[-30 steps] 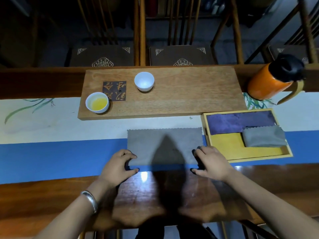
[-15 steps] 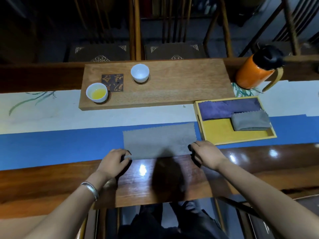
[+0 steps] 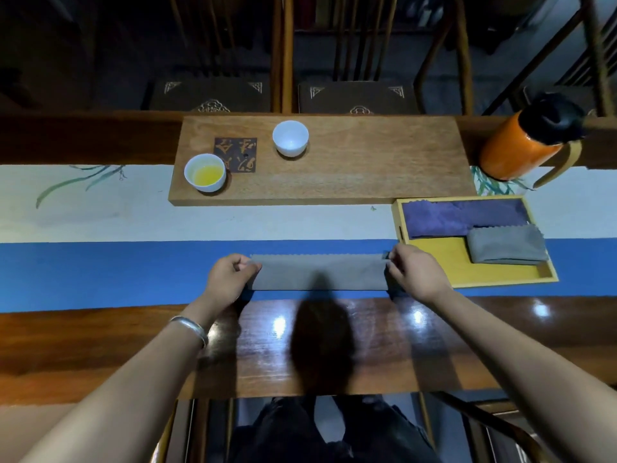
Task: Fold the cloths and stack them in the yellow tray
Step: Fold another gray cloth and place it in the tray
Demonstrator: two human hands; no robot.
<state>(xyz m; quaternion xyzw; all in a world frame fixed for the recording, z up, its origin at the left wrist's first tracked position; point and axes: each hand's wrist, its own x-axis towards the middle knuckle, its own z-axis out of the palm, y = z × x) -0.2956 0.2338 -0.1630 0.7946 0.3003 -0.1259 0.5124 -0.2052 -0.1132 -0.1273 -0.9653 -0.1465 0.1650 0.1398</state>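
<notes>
The first lengthwise fold of the grey cloth (image 3: 319,274) is being closed on the desk (image 3: 334,345), just left of the yellow tray (image 3: 467,279). Its far corners are pinched by the left hand (image 3: 230,279) and the right hand (image 3: 412,274), 1 at each end, both forearms reaching forward. A crosswise fold is probably called for next, before stacking beside the 2 folded cloths (image 3: 507,245) in the tray.
</notes>
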